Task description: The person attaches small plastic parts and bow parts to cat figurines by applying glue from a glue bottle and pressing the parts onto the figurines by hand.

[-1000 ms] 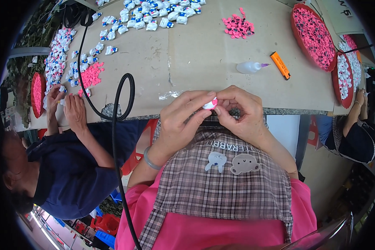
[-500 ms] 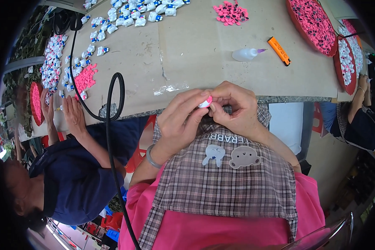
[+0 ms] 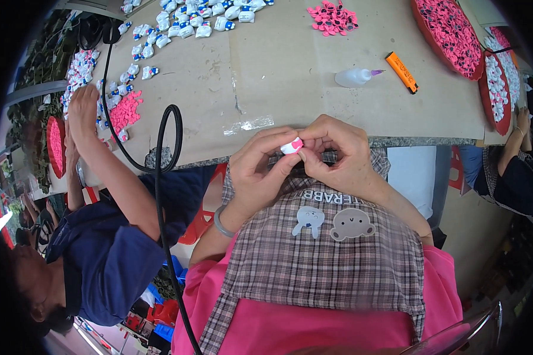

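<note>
Above the apron at the table's near edge, a small white figurine (image 3: 287,148) is pinched in my left hand (image 3: 256,163), between thumb and fingers. A pink piece (image 3: 298,144) sits on its right end. My right hand (image 3: 340,151) is closed too, its thumb and fingertips pressed against that pink end. The figurine's underside is hidden by my fingers. Beyond my hands, a translucent squeeze bottle (image 3: 353,77) with a purple tip lies on the table, an orange box cutter (image 3: 401,73) beside it.
White-and-blue figurines (image 3: 204,15) spread over the far left; loose pink pieces (image 3: 333,19) lie far middle. Red trays (image 3: 478,76) stand at right. A black cable (image 3: 177,139) loops down left of my hands. A co-worker's arm (image 3: 115,163) reaches over the table at left.
My hands stay together, and the figurine has turned slightly so more of the pink piece shows. The co-worker's near hand at left has moved farther across the table.
</note>
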Action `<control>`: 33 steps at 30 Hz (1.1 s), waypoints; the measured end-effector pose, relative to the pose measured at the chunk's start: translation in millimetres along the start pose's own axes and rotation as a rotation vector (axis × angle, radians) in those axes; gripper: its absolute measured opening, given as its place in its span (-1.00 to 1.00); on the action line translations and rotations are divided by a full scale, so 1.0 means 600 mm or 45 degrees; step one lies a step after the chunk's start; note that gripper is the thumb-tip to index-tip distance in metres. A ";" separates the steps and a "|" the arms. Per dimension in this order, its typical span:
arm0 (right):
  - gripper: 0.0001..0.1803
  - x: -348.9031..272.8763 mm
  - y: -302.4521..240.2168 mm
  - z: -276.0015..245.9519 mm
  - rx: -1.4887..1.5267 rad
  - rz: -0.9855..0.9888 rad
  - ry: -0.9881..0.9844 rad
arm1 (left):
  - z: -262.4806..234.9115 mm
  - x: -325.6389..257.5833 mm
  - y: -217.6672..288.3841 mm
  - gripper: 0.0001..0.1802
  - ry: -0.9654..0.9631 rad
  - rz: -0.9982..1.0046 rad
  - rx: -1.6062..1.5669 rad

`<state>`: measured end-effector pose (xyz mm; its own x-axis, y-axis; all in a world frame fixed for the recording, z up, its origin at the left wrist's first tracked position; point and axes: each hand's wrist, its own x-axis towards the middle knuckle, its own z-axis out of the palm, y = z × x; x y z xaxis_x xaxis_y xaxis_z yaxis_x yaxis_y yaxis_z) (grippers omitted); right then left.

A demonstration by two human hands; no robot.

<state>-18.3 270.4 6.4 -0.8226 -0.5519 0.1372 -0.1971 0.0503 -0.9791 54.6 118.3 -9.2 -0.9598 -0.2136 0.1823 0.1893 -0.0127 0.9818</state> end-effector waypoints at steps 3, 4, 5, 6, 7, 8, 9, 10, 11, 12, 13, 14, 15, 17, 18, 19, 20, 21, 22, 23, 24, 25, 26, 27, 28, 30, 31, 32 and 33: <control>-0.78 0.004 -0.004 -0.001 -0.054 -0.056 -0.009 | 0.001 -0.001 0.000 -0.66 -0.006 -0.022 -0.137; -0.77 0.005 -0.004 -0.002 -0.054 -0.063 -0.020 | 0.001 -0.002 0.001 -0.66 -0.002 -0.022 -0.130; -0.77 0.005 -0.004 -0.003 -0.055 -0.071 -0.031 | 0.002 -0.002 0.002 -0.66 0.002 -0.021 -0.124; -0.77 0.006 -0.006 -0.003 -0.054 -0.069 -0.028 | 0.003 -0.003 0.001 -0.66 -0.001 -0.023 -0.124; -0.76 0.007 -0.009 -0.004 -0.049 -0.073 -0.033 | 0.005 -0.003 0.001 -0.66 0.030 -0.025 -0.142; -0.76 0.008 -0.011 -0.004 -0.042 -0.077 -0.039 | 0.006 -0.003 0.001 -0.66 0.061 -0.026 -0.159; -0.76 0.008 -0.011 -0.004 -0.040 -0.077 -0.037 | 0.006 -0.003 0.001 -0.66 0.060 -0.027 -0.157; -0.77 0.007 -0.010 -0.005 -0.030 -0.070 -0.040 | 0.005 -0.004 0.001 -0.66 0.056 -0.039 -0.155; -0.78 0.007 -0.010 -0.005 -0.022 -0.063 -0.043 | 0.005 -0.004 0.001 -0.66 0.051 -0.050 -0.154; -0.78 0.007 -0.008 -0.006 -0.021 -0.063 -0.041 | 0.004 -0.003 0.002 -0.66 0.049 -0.051 -0.153; -0.79 0.007 -0.006 -0.006 -0.031 -0.068 -0.037 | 0.004 -0.001 0.003 -0.66 0.031 -0.036 -0.121; -0.79 0.007 -0.004 -0.006 -0.041 -0.072 -0.036 | 0.004 -0.001 0.004 -0.66 0.014 -0.022 -0.089; -0.79 0.006 -0.003 -0.006 -0.040 -0.072 -0.036 | 0.005 -0.001 0.004 -0.66 0.015 -0.023 -0.088; -0.82 0.006 -0.002 -0.004 -0.062 -0.073 -0.016 | 0.006 -0.001 0.004 -0.66 0.031 -0.005 -0.034; -0.82 0.006 0.000 -0.003 -0.062 -0.073 -0.015 | 0.006 0.000 0.005 -0.66 0.030 -0.005 -0.034; -0.82 0.006 0.003 -0.003 -0.040 -0.068 -0.006 | 0.006 0.000 0.006 -0.67 0.030 -0.004 0.013; -0.83 0.005 0.006 -0.001 -0.017 -0.062 0.003 | 0.005 0.000 0.007 -0.68 0.029 -0.002 0.061; -0.83 0.003 0.009 0.002 -0.016 -0.062 0.005 | 0.006 0.000 0.006 -0.68 0.028 -0.003 0.061; -0.84 0.000 0.013 0.005 -0.013 -0.056 0.037 | 0.007 0.000 0.004 -0.69 0.038 0.005 0.083; -0.85 -0.002 0.015 0.009 -0.010 -0.050 0.069 | 0.008 -0.001 0.003 -0.70 0.046 0.012 0.105; -0.85 -0.003 0.016 0.012 -0.009 -0.048 0.072 | 0.007 -0.001 0.003 -0.70 0.044 0.010 0.105; -0.86 -0.004 0.016 0.015 0.016 -0.021 0.094 | 0.007 -0.001 0.003 -0.72 0.051 -0.004 0.122; -0.87 -0.005 0.017 0.018 0.039 0.006 0.116 | 0.007 -0.001 0.003 -0.73 0.059 -0.018 0.139; -0.87 -0.006 0.019 0.023 0.040 0.007 0.119 | 0.007 -0.001 0.002 -0.73 0.056 -0.019 0.139; -0.88 -0.007 0.021 0.028 0.105 0.031 0.150 | 0.007 -0.001 0.000 -0.74 0.060 -0.012 0.151; -0.89 -0.008 0.023 0.031 0.172 0.054 0.181 | 0.006 0.001 -0.002 -0.75 0.066 -0.005 0.165; -0.89 -0.008 0.023 0.031 0.177 0.067 0.183 | 0.007 0.001 -0.002 -0.75 0.066 -0.003 0.162; -0.90 -0.009 0.023 0.032 0.182 0.080 0.184 | 0.007 0.001 -0.002 -0.75 0.069 0.000 0.160; -0.90 -0.009 0.023 0.033 0.183 0.081 0.183 | 0.007 0.002 -0.003 -0.75 0.070 -0.001 0.160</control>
<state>-6.2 257.7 -11.0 -0.9005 -0.4265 0.0847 -0.0731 -0.0436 -0.9964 52.5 122.0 -10.6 -0.9465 -0.2666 0.1816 0.1575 0.1091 0.9815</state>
